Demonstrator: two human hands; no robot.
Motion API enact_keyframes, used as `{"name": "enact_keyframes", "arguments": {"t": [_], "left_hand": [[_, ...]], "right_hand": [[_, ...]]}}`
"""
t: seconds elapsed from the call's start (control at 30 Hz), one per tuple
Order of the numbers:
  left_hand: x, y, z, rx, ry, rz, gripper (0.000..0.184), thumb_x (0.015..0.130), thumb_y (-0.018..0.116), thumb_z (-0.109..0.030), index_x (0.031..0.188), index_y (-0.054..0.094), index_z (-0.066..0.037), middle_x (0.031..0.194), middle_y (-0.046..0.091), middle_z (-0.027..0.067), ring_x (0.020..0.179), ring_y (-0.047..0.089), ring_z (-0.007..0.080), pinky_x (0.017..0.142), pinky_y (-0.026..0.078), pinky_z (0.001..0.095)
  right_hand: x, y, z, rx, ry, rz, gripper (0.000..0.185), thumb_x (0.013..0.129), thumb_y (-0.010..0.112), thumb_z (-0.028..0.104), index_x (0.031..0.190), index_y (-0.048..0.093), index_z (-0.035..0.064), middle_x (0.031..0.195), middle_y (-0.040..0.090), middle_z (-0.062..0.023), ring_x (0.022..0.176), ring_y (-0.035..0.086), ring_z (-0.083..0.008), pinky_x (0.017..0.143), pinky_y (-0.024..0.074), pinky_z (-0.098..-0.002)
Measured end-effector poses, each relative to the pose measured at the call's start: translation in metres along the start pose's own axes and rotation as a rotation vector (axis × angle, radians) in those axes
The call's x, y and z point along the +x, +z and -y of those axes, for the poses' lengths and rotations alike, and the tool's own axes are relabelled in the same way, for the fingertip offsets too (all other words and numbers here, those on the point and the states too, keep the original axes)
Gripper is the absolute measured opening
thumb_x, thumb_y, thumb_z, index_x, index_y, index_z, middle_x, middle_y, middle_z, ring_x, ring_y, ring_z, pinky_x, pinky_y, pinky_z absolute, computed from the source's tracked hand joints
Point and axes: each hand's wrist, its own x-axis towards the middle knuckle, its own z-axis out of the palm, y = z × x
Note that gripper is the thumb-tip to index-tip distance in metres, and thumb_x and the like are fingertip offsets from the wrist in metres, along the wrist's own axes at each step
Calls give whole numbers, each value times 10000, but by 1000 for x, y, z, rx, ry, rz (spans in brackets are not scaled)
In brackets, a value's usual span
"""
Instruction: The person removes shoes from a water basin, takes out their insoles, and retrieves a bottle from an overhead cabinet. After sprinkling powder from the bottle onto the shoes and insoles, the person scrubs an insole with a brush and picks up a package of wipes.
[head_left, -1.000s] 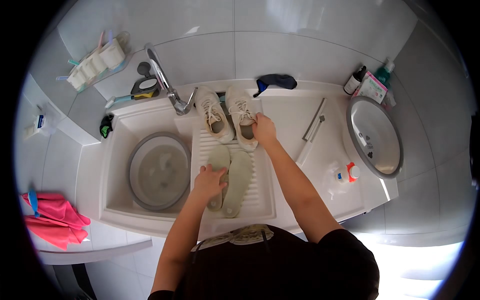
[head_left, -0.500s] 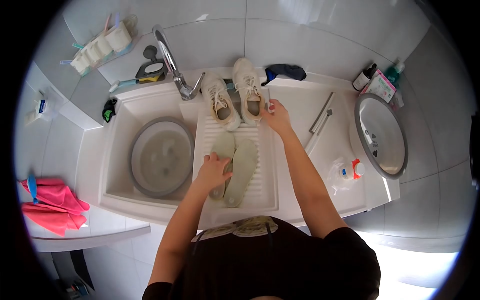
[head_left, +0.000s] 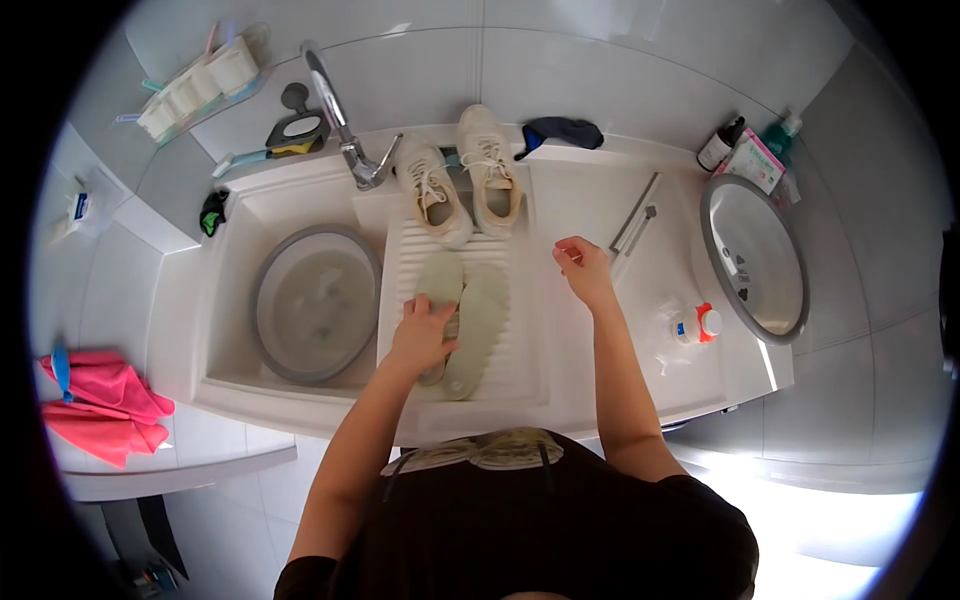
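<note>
A pair of pale green insoles lies on the ribbed washboard point(head_left: 522, 340) of the sink. My left hand point(head_left: 420, 330) rests on the left insole point(head_left: 440, 270), its thumb and fingers apart. Beside it, the right insole point(head_left: 482, 330) lies flat, close to my left thumb. Behind the insoles stand two white lace-up shoes, the left shoe point(head_left: 432, 190) and the right shoe point(head_left: 490, 175), toes toward the wall. My right hand point(head_left: 585, 268) hovers over the counter to the right of the washboard, fingers curled together, with nothing visible in them.
A round basin point(head_left: 262, 320) with cloudy water sits in the left sink bowl, below a faucet point(head_left: 345, 135). Rightward are a red-and-white bottle point(head_left: 706, 322), a grey rod point(head_left: 635, 212) and a tilted basin point(head_left: 800, 260). A dark cloth point(head_left: 565, 132) lies behind the shoes.
My right hand has moved away from the right shoe, rightward and toward me, its fingers curling in. My left hand stays on the left insole. The whole view has shifted slightly.
</note>
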Motion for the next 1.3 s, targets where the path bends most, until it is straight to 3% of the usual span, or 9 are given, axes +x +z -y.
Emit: {"name": "enact_keyframes", "arguments": {"t": [0.23, 0.3, 0.43, 0.6, 0.67, 0.77, 0.97, 1.17, 1.3], "left_hand": [[11, -12, 10, -130, -54, 61, 586, 743, 748, -299, 1261, 541, -120, 1158, 482, 193, 1072, 496, 386, 882, 479, 454], [23, -19, 20, -214, -93, 38, 563, 763, 731, -299, 1253, 539, -99, 1158, 495, 200, 1065, 513, 385, 880, 479, 455], [55, -37, 26, -459, -125, -198, 504, 795, 698, -265, 1230, 527, -76, 1152, 519, 215, 1071, 531, 372, 897, 463, 442], [109, -51, 0, -747, -199, -261, 490, 795, 695, -230, 1220, 499, -85, 1148, 521, 215, 1087, 536, 336, 905, 447, 419], [133, -46, -19, -440, -116, -312, 519, 766, 728, -250, 1217, 499, -136, 1157, 491, 206, 1123, 490, 335, 877, 449, 434], [149, -49, -50, -173, -270, -293, 563, 736, 755, -255, 1233, 498, -195, 1155, 471, 179, 1121, 429, 354, 912, 407, 470], [169, -41, -71, -178, -436, -215, 568, 669, 788, -382, 1189, 580, -291, 1195, 428, 141, 1145, 383, 336, 922, 341, 537], [168, -30, -65, -67, -495, -158, 300, 677, 794, -377, 931, 724, -234, 1117, 503, 105, 1129, 412, 311, 941, 283, 491], [165, -28, -56, -81, -487, -133, 329, 661, 807, -362, 923, 723, -181, 1101, 515, 78, 1116, 436, 276, 916, 297, 492]], "right_hand": [[50, 54, 70, 123, -331, -21, 192, 817, 664, 167, 955, 658, 32, 832, 666, -118, 752, 643, -241, 683, 509, -344], [79, 71, 74, -66, -499, -364, 198, 792, 664, 137, 951, 630, 23, 861, 658, -142, 812, 644, -285, 720, 507, -378], [122, 90, 60, -242, -503, -506, 208, 777, 659, 140, 944, 609, 26, 829, 647, -147, 793, 631, -328, 725, 500, -411], [207, 91, 7, 318, 218, -190, 196, 912, 555, 246, 942, 618, 63, 860, 630, -43, 842, 579, -203, 716, 473, -363], [228, 93, -10, 618, 524, 82, 248, 950, 490, 249, 1049, 634, 72, 989, 660, -63, 933, 600, -185, 783, 494, -374], [238, 103, -22, 825, 384, 358, 245, 871, 550, 115, 1091, 625, 39, 902, 652, -55, 717, 603, -144, 567, 467, -270], [245, 91, -14, 714, 240, 549, 414, 800, 578, -51, 1212, 567, -10, 983, 668, -72, 761, 641, -142, 568, 510, -269], [247, 98, -6, 119, -49, 710, 391, 769, 624, -35, 1152, 595, 32, 815, 644, -95, 617, 647, -164, 427, 473, -298], [232, 103, 2, -34, -124, 566, 352, 750, 664, 31, 1097, 617, 66, 773, 621, -129, 659, 654, -239, 512, 503, -350]]}}
